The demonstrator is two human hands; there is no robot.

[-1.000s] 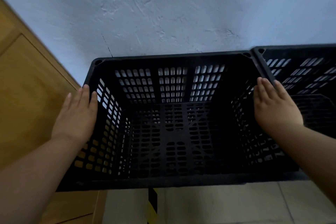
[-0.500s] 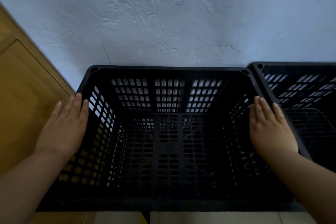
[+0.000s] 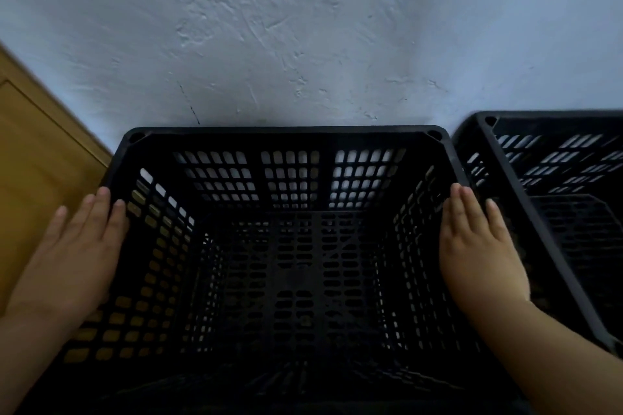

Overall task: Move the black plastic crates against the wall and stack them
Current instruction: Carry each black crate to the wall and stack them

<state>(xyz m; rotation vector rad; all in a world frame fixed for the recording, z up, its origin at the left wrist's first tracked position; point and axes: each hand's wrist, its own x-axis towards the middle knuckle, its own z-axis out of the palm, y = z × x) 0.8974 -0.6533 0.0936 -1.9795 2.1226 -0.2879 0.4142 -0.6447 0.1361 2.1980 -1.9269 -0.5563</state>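
Observation:
A black slotted plastic crate (image 3: 286, 132) fills the middle of the view, its far rim close against the pale wall (image 3: 303, 27). My left hand (image 3: 77, 256) lies flat on the crate's left side rim, fingers stretched forward. My right hand (image 3: 478, 253) presses the right side rim in the same way, so the crate is held between both palms. A second black crate (image 3: 556, 158) stands directly to the right, also at the wall, its rim almost touching the first one. What the held crate rests on is hidden.
A wooden door or cabinet panel (image 3: 33, 162) runs along the left, close to my left hand. The rough plastered wall closes off the far side. The floor is out of view.
The crate has gone down and closer to the wall. The tiled floor seen below its near edge a second ago is gone from view. Both hands stay on the side rims.

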